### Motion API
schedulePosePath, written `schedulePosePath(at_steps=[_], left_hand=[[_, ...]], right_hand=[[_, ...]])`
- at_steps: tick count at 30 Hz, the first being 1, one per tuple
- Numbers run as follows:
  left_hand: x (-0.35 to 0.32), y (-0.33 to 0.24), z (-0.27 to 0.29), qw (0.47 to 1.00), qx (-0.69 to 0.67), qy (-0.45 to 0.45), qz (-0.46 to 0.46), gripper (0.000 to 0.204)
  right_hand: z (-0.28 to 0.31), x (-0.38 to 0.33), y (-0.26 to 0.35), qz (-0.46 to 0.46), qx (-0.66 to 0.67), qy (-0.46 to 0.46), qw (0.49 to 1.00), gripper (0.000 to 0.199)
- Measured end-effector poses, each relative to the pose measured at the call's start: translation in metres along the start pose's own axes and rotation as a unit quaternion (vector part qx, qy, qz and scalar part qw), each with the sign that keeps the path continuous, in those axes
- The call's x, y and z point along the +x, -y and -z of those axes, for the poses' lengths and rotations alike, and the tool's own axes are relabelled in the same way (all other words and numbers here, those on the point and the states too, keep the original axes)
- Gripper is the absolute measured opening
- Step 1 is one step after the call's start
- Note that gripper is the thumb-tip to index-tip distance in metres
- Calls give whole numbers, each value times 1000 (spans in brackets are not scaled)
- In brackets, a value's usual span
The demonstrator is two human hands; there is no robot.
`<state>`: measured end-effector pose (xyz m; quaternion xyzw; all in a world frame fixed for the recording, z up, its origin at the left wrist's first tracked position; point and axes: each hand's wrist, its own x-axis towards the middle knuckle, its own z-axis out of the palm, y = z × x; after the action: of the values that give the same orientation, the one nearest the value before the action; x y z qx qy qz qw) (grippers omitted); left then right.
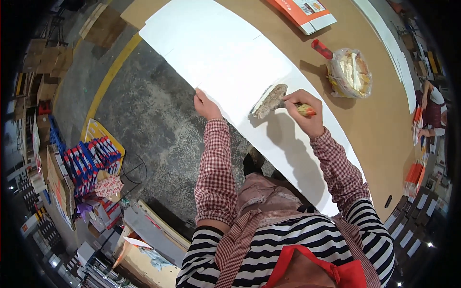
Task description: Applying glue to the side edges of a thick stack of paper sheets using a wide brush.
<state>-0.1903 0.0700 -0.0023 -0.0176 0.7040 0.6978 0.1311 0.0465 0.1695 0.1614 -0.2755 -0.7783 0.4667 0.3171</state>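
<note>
Slippage looks the likeliest trouble: the white sheet (pixel 216 48), stretching over the brown counter (pixel 384 125) from the top to the lower right of the frame, could shift or wrinkle if the wide brush (pixel 270 102) drags harder than the sheet is steadied. Right of centre, the right hand (pixel 306 114) is closed around the brush's handle, bristles at the sheet's surface. Near centre, the left hand (pixel 208 106) touches the sheet's left edge, partly curled; whether it grips cannot be told.
</note>
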Motion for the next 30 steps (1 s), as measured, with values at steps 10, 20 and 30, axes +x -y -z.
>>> schedulePosePath(at_steps=[10, 20, 30], left_hand=[[15, 21, 2, 999, -31, -24, 0, 46], [2, -81, 3, 976, 114, -44, -179, 39], [-93, -102, -303, 472, 481, 427, -604, 43]], right_hand=[[-15, 42, -34, 8, 59, -67, 996, 10], [120, -181, 28, -164, 62, -182, 968, 6], [180, -305, 69, -194, -1, -465, 864, 13]])
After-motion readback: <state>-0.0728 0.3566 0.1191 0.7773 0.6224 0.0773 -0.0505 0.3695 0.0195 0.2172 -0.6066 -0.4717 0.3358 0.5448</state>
